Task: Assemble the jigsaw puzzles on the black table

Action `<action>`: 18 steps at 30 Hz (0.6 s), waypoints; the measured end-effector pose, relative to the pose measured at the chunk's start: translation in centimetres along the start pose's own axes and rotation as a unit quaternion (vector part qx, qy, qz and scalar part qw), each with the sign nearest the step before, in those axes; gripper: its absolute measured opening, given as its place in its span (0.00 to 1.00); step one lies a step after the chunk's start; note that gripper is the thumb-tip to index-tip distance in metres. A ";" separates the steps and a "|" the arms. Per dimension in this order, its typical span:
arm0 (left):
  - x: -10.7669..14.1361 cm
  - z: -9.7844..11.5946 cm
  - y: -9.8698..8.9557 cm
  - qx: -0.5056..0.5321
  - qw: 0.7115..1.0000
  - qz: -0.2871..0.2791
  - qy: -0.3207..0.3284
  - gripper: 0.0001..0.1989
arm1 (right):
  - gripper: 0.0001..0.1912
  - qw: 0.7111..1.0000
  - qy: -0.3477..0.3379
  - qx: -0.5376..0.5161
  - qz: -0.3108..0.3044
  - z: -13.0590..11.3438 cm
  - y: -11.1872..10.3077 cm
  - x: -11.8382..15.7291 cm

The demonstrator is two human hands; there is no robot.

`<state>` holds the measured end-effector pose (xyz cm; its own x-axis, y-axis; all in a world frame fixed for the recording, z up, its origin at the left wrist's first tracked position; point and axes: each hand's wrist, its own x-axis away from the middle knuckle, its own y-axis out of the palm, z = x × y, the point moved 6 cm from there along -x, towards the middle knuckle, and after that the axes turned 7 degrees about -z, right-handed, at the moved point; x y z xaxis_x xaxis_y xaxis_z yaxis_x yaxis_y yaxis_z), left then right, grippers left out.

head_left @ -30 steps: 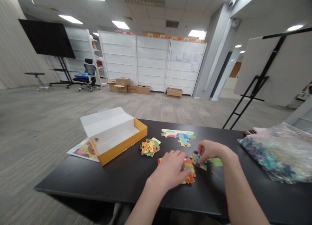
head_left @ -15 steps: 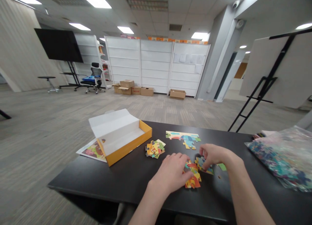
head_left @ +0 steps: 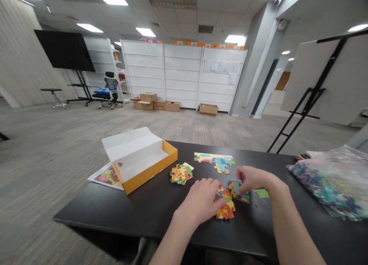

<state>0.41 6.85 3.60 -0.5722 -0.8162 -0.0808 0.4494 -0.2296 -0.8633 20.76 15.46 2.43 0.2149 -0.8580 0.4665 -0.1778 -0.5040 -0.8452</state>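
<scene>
My left hand [head_left: 201,200] lies palm down with its thumb apart from the fingers, resting at the left edge of several orange and red puzzle pieces [head_left: 227,210]. Its fingers partly cover them. Just to the right, my right hand [head_left: 254,179] curls over a grey-blue puzzle piece [head_left: 243,197] with yellow edges, thumb and fingers bent around its upper part. The fingertips are partly hidden. Behind both hands lies a joined strip of puzzle [head_left: 221,163] with a blue elephant. A green puzzle piece [head_left: 262,193] sits beside my right wrist.
A pile of loose puzzle pieces [head_left: 181,174] lies left of my hands. Beyond it stands an open yellow box [head_left: 151,173] with a white lid, on top of a picture sheet [head_left: 107,177]. A clear plastic bag of pieces [head_left: 330,184] fills the black table's [head_left: 120,215] right side.
The right hand has lifted slightly from the grey-blue piece, and more of the green piece shows. My left hand stays on the orange pieces. The view has shifted a little.
</scene>
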 end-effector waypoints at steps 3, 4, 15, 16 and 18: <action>-0.1 0.1 -0.3 0.043 0.999 0.023 -0.004 0.14 | 0.16 0.989 -0.101 -0.097 -0.042 -0.9 -0.2 0.7; -0.2 0.1 -0.5 0.064 0.997 0.039 -0.011 0.13 | 0.15 0.980 -0.142 -0.129 -0.053 -1.5 -0.4 1.1; -1.7 -2.5 -0.7 0.467 0.869 0.159 -0.043 0.12 | 0.18 0.854 -0.356 -0.379 -0.033 -8.1 -1.8 2.6; -1.7 -2.8 -0.8 0.484 0.857 0.168 -0.049 0.13 | 0.19 0.849 -0.348 -0.397 -0.028 -8.0 -1.8 2.4; -1.6 -3.1 -0.8 0.506 0.841 0.179 -0.063 0.14 | 0.23 0.844 -0.339 -0.413 -0.043 -7.8 -1.7 2.2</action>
<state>-1.18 9.97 2.89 -0.2282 -0.9640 -0.1367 0.9677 -0.2400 0.0774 14.05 13.61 6.91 0.7114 -0.7024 0.0241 -0.6826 -0.6987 -0.2140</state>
